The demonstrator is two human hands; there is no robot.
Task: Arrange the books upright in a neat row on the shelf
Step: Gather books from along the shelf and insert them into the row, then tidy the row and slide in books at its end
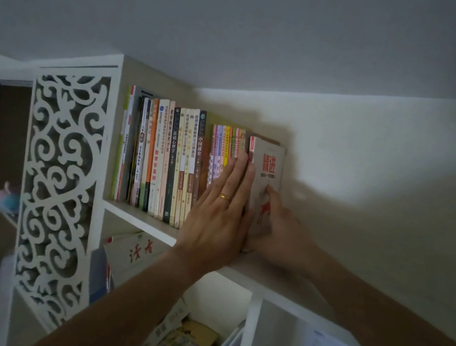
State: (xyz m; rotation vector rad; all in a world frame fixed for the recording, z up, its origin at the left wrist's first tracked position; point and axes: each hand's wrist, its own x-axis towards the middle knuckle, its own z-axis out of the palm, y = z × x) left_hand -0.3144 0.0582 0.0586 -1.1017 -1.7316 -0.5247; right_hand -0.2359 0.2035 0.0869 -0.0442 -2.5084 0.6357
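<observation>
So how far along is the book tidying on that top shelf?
Mostly done: a long row of books already stands upright on the top shelf. In hand: the left hand lies flat against the spines while the right hand presses the beige book with red characters onto the row's end. Left: several books in the compartment below lean or lie flat.

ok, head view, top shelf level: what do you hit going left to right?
White carved panel → tall upright books → short pastel books → left hand, flat against the spines → end book with red title → right hand touching its cover → bare wall.
</observation>
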